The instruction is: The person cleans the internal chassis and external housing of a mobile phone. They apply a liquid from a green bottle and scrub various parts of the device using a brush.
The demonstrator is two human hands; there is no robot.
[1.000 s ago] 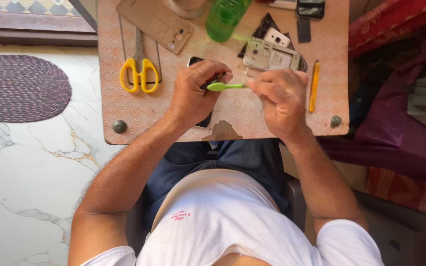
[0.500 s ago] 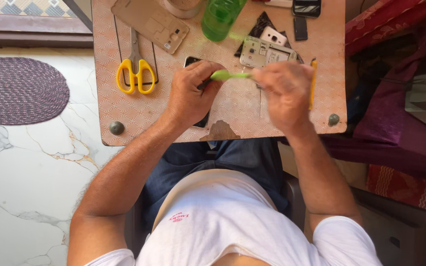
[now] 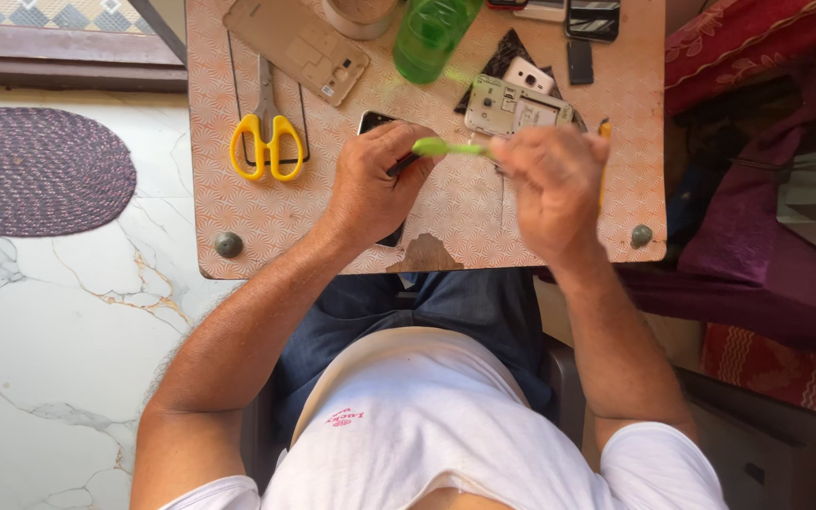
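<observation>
Green plastic slim-handled tool (image 3: 448,147) spans both hands: left hand (image 3: 370,184) pinches one end, right hand (image 3: 554,184) closes on the other. Translucent green plastic bottle (image 3: 430,33) stands beyond, contents unclear.

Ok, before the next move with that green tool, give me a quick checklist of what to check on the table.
1. Green tool held at both ends: ok, left hand and right hand both pinch it.
2. Dark phone kept in place: ok, it lies under the left hand.
3. Tool tip visible: not ok, the right hand's fingers cover it.
4. Opened phone frame within reach: ok, it lies just beyond the right hand.
5. Yellow scissors out of the way: ok, they lie apart, left of the left hand.
6. Green bottle stable: cannot tell, it is cut off at the picture's edge.
</observation>
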